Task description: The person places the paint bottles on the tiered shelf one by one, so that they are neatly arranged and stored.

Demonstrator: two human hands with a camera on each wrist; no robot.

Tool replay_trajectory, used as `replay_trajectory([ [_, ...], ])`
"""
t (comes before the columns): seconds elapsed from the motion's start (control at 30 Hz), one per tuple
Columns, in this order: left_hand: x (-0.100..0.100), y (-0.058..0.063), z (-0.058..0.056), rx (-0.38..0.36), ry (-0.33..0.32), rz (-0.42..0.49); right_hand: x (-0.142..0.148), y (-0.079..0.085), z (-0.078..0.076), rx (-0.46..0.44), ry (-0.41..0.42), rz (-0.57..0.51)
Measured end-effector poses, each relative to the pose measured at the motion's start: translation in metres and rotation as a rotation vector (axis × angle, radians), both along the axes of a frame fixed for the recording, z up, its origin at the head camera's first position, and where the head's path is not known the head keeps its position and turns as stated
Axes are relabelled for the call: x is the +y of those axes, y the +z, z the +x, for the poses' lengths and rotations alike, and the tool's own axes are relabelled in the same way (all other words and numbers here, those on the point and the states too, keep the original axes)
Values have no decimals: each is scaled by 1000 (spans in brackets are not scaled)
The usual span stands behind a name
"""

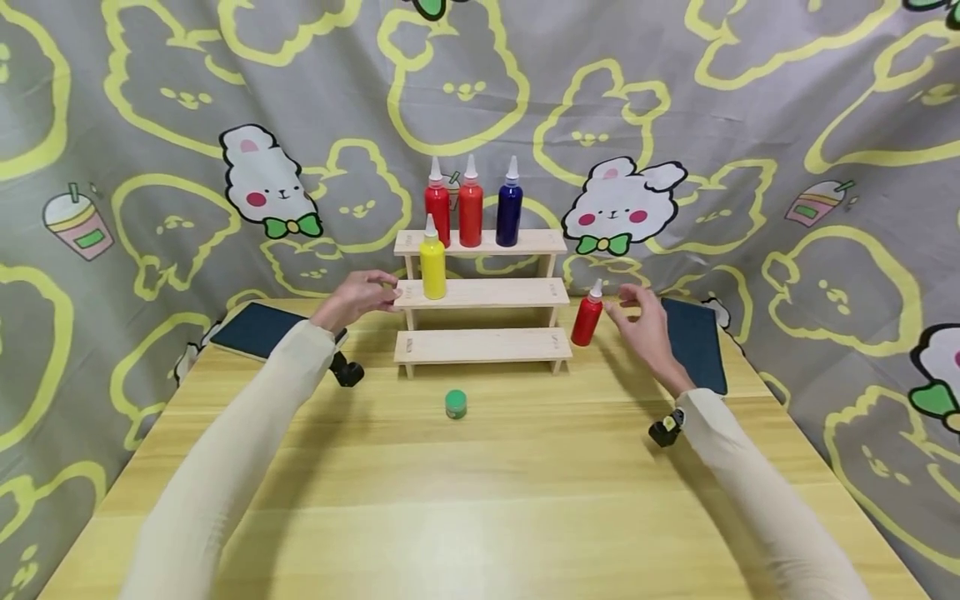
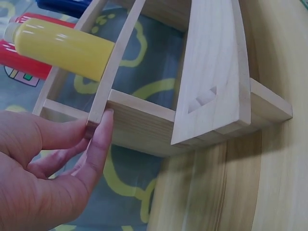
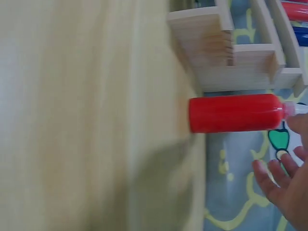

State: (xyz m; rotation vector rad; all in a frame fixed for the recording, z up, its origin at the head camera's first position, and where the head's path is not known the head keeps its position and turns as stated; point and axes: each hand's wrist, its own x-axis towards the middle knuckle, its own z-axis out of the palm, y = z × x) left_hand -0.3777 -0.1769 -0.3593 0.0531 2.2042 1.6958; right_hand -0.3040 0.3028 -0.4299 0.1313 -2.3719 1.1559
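Observation:
A three-step wooden rack (image 1: 480,343) stands on the table. My left hand (image 1: 358,297) pinches the left end of its middle step between thumb and fingers, as the left wrist view shows. On that step, near the hand, stands a yellow squeeze bottle (image 1: 432,265) with a white nozzle. To the right of the rack is a red squeeze bottle (image 1: 587,317), upright on the table. My right hand (image 1: 643,329) is just right of it, fingers spread; in the right wrist view its thumb (image 3: 297,124) overlaps the bottle's white nozzle.
The top step holds two red bottles (image 1: 470,212) and a dark blue bottle (image 1: 509,210). A small green-lidded jar (image 1: 456,404) sits in front of the rack. Dark flat boards lie at the left (image 1: 258,330) and right (image 1: 693,346). A patterned curtain (image 1: 465,100) hangs behind.

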Motion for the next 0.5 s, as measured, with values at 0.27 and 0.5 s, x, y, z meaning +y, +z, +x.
replay_trajectory([
  [0.27, 1, -1, -1, -1, -29, -27, -7, -22, -2, -195, 116, -31],
  [0.5, 1, 3, 1, -2, -21, -42, -15, -24, -12, -230, 72, -135],
])
